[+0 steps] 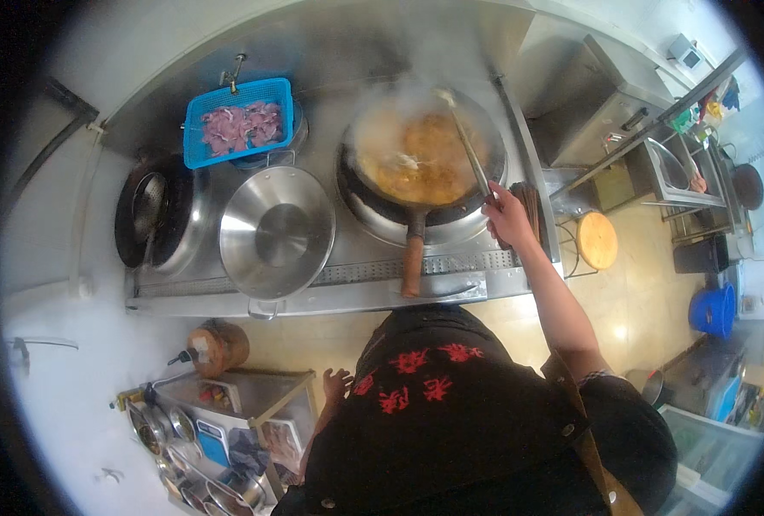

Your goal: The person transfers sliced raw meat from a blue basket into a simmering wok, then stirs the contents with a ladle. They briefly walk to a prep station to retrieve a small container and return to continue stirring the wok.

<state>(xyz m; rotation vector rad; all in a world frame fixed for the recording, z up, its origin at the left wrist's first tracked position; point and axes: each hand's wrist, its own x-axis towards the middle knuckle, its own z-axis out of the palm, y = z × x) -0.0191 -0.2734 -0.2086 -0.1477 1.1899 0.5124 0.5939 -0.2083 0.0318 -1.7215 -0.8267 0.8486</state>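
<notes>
My right hand [509, 216] grips the handle of a long metal wok ladle [469, 145], whose far end lies at the back rim of a steaming wok [415, 219]. Bubbling yellow-brown liquid [420, 168] fills that wok, which has a wooden handle [412, 264] pointing towards me. Low by my left side hangs my left hand [337, 382], its fingers apart and holding nothing. Left of the wok stands a wide stainless steel basin [277, 232]. Behind the basin, a blue plastic basket [238, 156] with pieces of raw pink meat [243, 128] rests on a pot.
At the stove's left, a dark wok [162, 238] holds a perforated skimmer [149, 200]. A bamboo wok brush [525, 200] lies beside my right hand. A round stool [596, 240] stands right of the stove. Behind left are a steel table [272, 390] and several metal bowls. Steam blurs the wok's back.
</notes>
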